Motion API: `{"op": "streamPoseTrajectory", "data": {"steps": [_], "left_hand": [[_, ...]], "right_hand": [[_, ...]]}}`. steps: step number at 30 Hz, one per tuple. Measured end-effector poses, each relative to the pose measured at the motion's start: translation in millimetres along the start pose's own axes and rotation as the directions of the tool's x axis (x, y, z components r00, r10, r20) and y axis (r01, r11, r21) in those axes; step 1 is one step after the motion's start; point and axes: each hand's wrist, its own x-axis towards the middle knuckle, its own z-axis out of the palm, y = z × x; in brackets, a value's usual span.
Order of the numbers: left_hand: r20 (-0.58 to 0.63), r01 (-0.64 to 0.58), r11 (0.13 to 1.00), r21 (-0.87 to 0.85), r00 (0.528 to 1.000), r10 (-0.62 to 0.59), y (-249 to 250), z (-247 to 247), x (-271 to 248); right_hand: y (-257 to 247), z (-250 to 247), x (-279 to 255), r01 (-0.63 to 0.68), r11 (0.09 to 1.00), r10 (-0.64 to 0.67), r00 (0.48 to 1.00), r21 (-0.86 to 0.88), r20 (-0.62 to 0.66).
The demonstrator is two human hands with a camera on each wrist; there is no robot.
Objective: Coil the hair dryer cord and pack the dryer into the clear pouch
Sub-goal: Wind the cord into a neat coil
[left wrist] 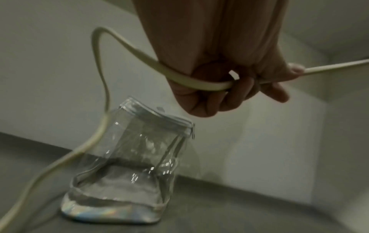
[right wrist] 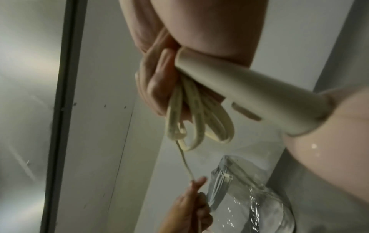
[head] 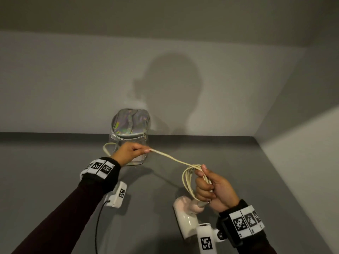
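Cream plastic: one hair dryer [head: 185, 215] is held low and nearest, its handle wrapped by the right hand [head: 212, 187].
Right hand: fingers are curled tight round the handle and several cord loops.
Cord [head: 172, 158]: one, drawn taut between both hands.
Left hand [head: 128, 153]: the cord is pinched at the fingertips, other fingers curled.
Pouch [head: 131, 132]: one, clear, stood farthest on the grey surface [head: 55, 171], against the wall.

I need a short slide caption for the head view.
Left hand feeds cord toward loops held by right hand.
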Motion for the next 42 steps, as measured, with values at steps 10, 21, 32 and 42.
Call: {"op": "streamPoseTrajectory", "data": {"steps": [10, 21, 32, 42], "left_hand": [[0.461, -0.259, 0.694, 0.671, 0.88, -0.118, -18, 96, -58], [0.251, -0.582, 0.557, 0.593, 0.79, 0.559, 52, 68, -71], [0.259, -0.188, 0.976, 0.112, 0.954, 0.154, 49, 52, -32], [0.249, -0.08, 0.993, -0.09, 0.963, 0.101, 8, 42, -31]], "right_hand": [[7, 6, 13, 0.132, 0.991, -0.135, 0.983, -0.038, -0.121], [23, 31, 32, 0.18, 0.912, -0.331, 0.853, -0.368, -0.403], [15, 41, 22, -0.196, 0.771, -0.011, 0.947, -0.606, -0.321], [1, 18, 15, -0.068, 0.985, 0.047, 0.99, -0.161, -0.134]]}}
